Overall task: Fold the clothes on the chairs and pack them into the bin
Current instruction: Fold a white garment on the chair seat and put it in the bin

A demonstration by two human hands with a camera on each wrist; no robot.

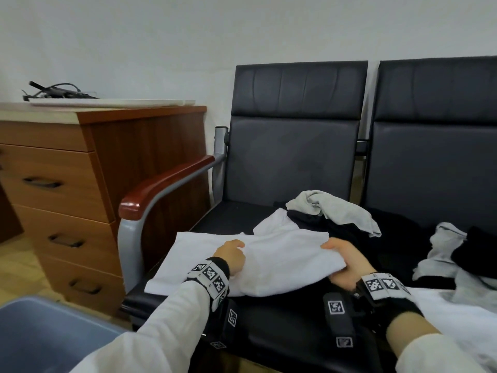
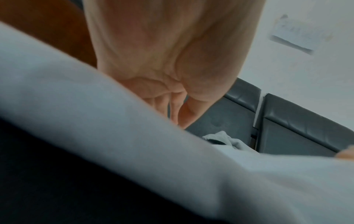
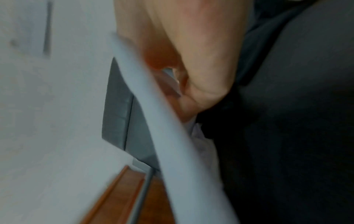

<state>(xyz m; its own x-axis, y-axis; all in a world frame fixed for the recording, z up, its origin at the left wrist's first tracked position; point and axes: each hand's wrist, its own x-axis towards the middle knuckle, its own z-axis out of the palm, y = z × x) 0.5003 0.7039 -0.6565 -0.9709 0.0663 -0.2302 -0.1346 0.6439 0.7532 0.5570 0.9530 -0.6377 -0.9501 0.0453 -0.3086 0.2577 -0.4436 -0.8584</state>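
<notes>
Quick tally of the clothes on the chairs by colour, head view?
White: 2, the one gripped by the left hand and right hand as white garment, plus one at lower right
Grey: 2
Black: 2
Total: 6 visible; overlaps may hide more.

Bare seat [image 1: 228, 214] open beyond the fingers [image 1: 236, 244]; wooden armrest [image 1: 164, 181] blocks to their left, heaped grey and black clothes [image 1: 336, 211] crowd their right.
</notes>
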